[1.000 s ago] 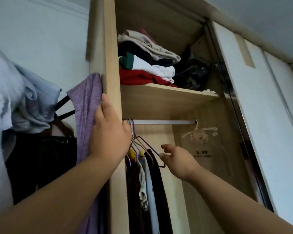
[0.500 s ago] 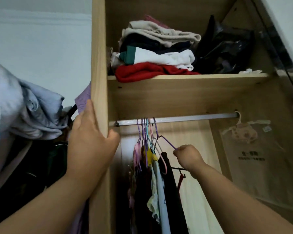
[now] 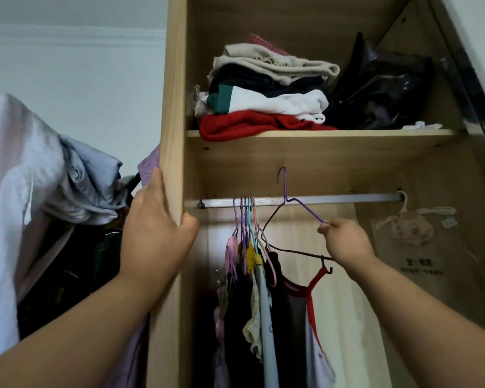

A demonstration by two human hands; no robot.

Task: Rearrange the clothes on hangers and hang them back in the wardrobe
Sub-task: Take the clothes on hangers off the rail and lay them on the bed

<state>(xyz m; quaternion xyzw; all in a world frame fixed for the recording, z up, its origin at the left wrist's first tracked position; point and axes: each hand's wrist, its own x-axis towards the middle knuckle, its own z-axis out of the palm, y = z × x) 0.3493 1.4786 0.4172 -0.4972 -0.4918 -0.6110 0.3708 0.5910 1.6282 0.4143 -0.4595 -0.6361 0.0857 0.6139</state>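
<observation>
My right hand [image 3: 345, 242] pinches the sloping arm of a purple wire hanger [image 3: 297, 201]. Its hook stands above the silver wardrobe rail [image 3: 347, 198], off the rail. From the hanger's bottom bar hangs a red hanger [image 3: 315, 280] carrying a garment. Several clothes on coloured hangers [image 3: 247, 219] crowd the rail's left end. My left hand [image 3: 154, 236] grips the wardrobe's wooden side panel [image 3: 171, 107], thumb on the inner face.
Folded clothes [image 3: 263, 107] and a black plastic bag [image 3: 381, 91] lie on the shelf above the rail. A plastic-wrapped item [image 3: 412, 228] hangs at the rail's right end. Outside, left of the panel, grey and purple garments [image 3: 76, 177] hang piled.
My right hand has lifted the purple wire hanger off the rail and drawn it right, the red hanger coming along. The view moved closer to the wardrobe. My left hand stays on the panel.
</observation>
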